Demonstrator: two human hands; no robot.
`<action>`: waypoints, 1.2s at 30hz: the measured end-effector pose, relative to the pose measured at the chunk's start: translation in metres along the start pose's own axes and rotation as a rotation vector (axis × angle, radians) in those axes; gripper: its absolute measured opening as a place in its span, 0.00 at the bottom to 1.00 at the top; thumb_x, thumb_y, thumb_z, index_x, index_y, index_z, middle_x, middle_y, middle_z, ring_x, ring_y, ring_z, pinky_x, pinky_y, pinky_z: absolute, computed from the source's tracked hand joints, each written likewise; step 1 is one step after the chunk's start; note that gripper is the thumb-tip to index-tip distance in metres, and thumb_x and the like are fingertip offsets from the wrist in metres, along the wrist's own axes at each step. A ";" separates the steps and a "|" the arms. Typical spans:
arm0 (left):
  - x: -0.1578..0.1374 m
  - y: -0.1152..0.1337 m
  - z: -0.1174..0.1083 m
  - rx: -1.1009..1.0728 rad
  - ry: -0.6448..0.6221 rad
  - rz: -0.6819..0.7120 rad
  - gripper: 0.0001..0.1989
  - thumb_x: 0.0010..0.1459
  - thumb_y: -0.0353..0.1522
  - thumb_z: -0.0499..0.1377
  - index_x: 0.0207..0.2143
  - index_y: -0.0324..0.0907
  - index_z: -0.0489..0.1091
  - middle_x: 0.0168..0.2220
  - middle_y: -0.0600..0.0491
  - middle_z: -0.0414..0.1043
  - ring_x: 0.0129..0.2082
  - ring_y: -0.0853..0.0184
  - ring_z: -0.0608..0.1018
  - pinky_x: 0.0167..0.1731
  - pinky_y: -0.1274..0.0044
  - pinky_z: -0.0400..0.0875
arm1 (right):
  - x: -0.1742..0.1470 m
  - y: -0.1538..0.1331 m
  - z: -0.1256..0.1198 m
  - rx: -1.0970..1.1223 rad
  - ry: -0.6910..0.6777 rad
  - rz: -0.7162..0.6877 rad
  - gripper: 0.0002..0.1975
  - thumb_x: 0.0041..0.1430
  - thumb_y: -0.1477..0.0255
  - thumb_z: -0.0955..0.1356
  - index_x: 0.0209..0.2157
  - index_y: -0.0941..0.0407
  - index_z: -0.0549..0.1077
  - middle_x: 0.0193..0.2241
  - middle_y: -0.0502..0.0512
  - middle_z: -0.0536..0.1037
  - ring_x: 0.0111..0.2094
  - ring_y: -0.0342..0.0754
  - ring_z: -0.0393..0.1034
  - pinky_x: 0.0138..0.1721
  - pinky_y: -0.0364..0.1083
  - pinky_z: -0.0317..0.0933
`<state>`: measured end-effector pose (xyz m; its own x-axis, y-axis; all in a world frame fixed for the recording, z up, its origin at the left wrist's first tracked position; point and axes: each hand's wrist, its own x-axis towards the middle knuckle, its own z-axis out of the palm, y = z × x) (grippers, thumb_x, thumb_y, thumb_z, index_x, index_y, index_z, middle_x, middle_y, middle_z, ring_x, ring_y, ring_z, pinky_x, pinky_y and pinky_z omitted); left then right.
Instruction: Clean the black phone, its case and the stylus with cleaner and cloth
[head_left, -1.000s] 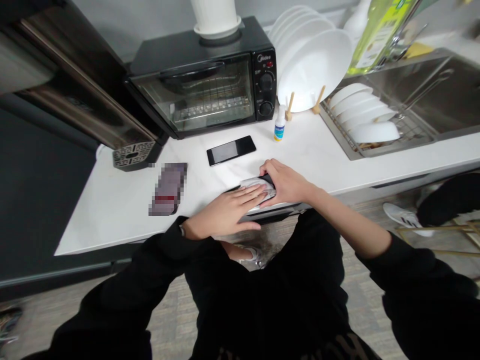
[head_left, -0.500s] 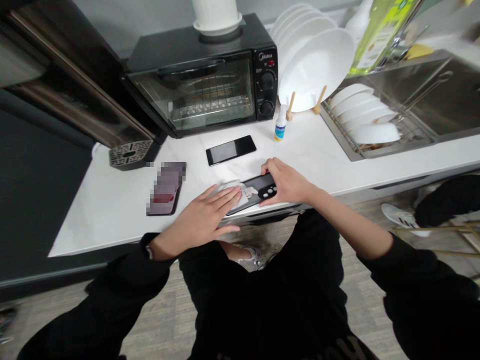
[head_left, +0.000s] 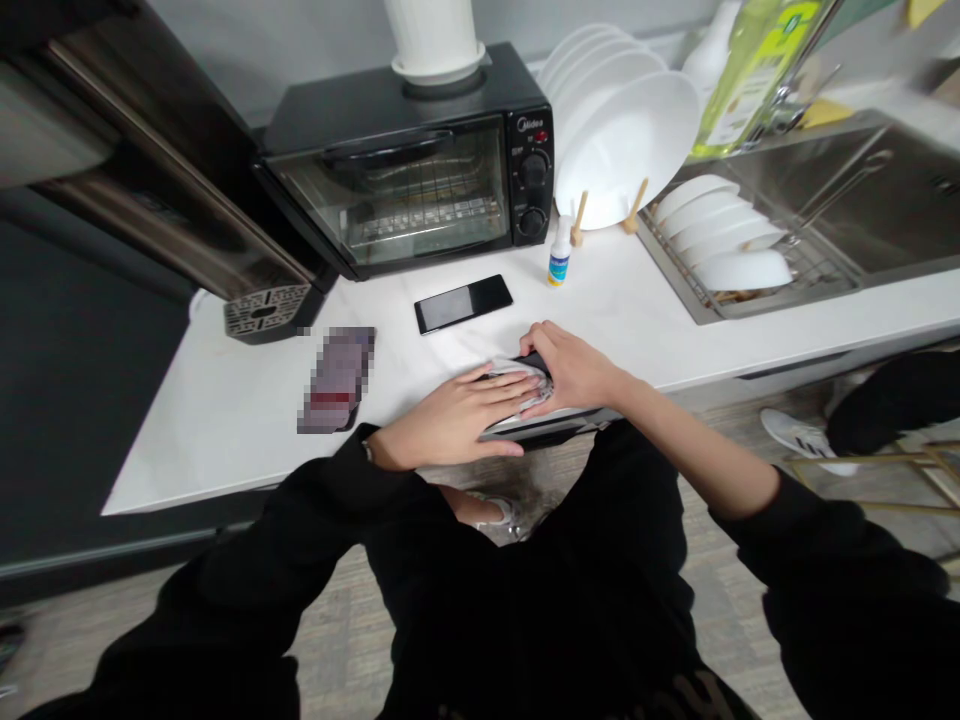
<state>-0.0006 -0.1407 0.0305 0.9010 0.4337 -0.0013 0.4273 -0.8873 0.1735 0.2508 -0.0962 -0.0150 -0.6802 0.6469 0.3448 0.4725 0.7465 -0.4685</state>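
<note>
A black phone case (head_left: 535, 363) lies at the counter's front edge, mostly covered by my hands; its light camera holes are hidden now. My right hand (head_left: 574, 367) grips its right end, thumb on the near side and fingers on the far side. Stretched flat over the case, my left hand (head_left: 472, 415) presses a crumpled white wipe (head_left: 517, 369) onto it, thumb held apart. Beyond the hands rests a black phone (head_left: 463, 303), face up. A blurred-out phone (head_left: 337, 380) is to the left, and a small spray bottle (head_left: 559, 255) stands farther back.
At the back of the white counter (head_left: 225, 430) sits a black toaster oven (head_left: 405, 170) carrying a white pot (head_left: 436, 40). White plates (head_left: 622, 140) stand upright in a wooden rack. Bowls (head_left: 720, 230) fill a sink rack at right. A dark appliance (head_left: 180, 190) stands left.
My left hand has slid right along the phone case with the wipe, now reaching the camera-hole end. My right hand keeps its grip in nearly the same place.
</note>
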 end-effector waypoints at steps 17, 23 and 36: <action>-0.078 0.004 -0.020 0.130 -0.040 -0.149 0.40 0.71 0.53 0.53 0.76 0.47 0.48 0.74 0.47 0.55 0.73 0.57 0.63 0.75 0.60 0.48 | 0.001 -0.001 -0.001 -0.019 0.040 0.024 0.41 0.45 0.35 0.74 0.46 0.53 0.63 0.43 0.61 0.71 0.45 0.63 0.68 0.47 0.58 0.65; -0.067 0.020 -0.015 0.047 -0.046 -0.060 0.41 0.70 0.52 0.55 0.76 0.44 0.49 0.73 0.46 0.57 0.73 0.57 0.63 0.75 0.62 0.51 | 0.000 -0.003 -0.003 -0.005 0.013 0.010 0.41 0.44 0.38 0.76 0.47 0.52 0.64 0.44 0.61 0.71 0.45 0.63 0.67 0.47 0.58 0.65; 0.033 -0.003 0.003 0.083 0.044 -0.009 0.32 0.75 0.50 0.47 0.69 0.39 0.64 0.68 0.46 0.69 0.72 0.60 0.66 0.74 0.64 0.49 | -0.004 0.006 0.004 -0.022 0.057 -0.017 0.38 0.49 0.43 0.77 0.49 0.53 0.62 0.45 0.62 0.71 0.45 0.61 0.68 0.45 0.59 0.67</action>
<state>0.0285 -0.1245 0.0270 0.8939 0.4463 0.0409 0.4415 -0.8926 0.0913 0.2545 -0.0950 -0.0224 -0.6553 0.6414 0.3990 0.4739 0.7605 -0.4439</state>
